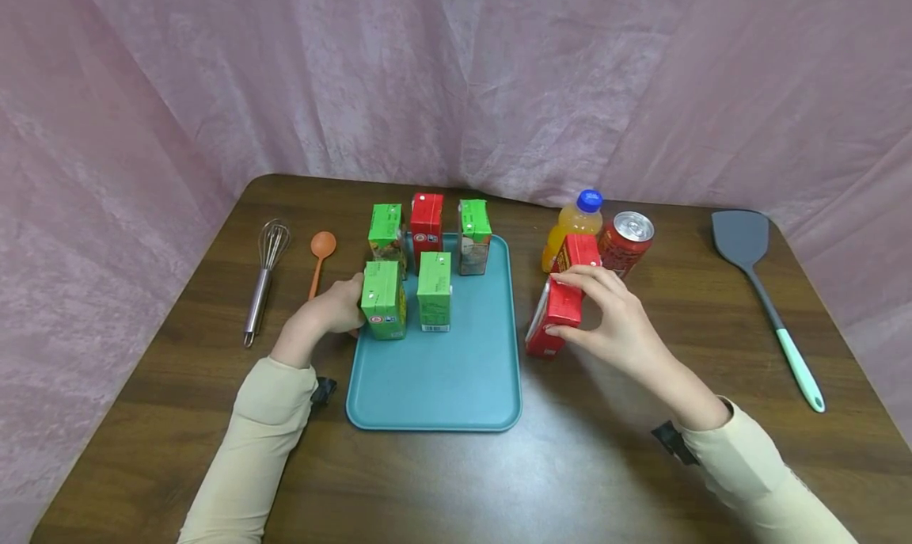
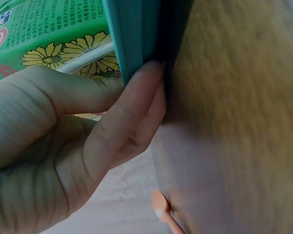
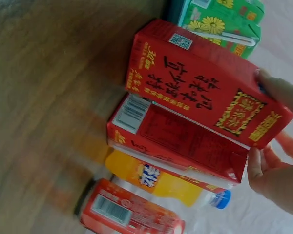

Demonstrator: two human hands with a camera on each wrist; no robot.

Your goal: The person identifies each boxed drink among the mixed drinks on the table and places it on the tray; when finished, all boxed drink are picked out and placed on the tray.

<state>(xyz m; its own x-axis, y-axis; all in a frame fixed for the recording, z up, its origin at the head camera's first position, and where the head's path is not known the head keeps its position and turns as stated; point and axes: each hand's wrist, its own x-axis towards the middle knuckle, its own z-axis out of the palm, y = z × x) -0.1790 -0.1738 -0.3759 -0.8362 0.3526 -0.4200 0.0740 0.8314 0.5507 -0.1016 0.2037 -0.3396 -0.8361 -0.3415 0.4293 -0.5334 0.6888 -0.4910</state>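
My left hand [image 1: 333,308] pinches the left rim of the teal tray [image 1: 435,393], thumb on the inner side and fingers beneath, as the left wrist view shows. Right beside it stands a green drink carton [image 1: 383,300]. Farther on the tray are another green carton [image 1: 435,292], a red carton [image 1: 427,226] and more green cartons at the back. To the tray's right, my right hand [image 1: 618,322] grips the top of a red drink carton [image 3: 200,80] between thumb and fingers. That carton is slightly tilted; whether its base touches the table I cannot tell.
Behind the held carton stand a second red carton [image 3: 180,139], an orange drink bottle [image 1: 568,226] with blue cap and a red can [image 1: 627,243]. A whisk [image 1: 267,279] and orange spoon [image 1: 322,247] lie left; a grey spatula [image 1: 744,239] lies far right. Pink curtain hangs behind.
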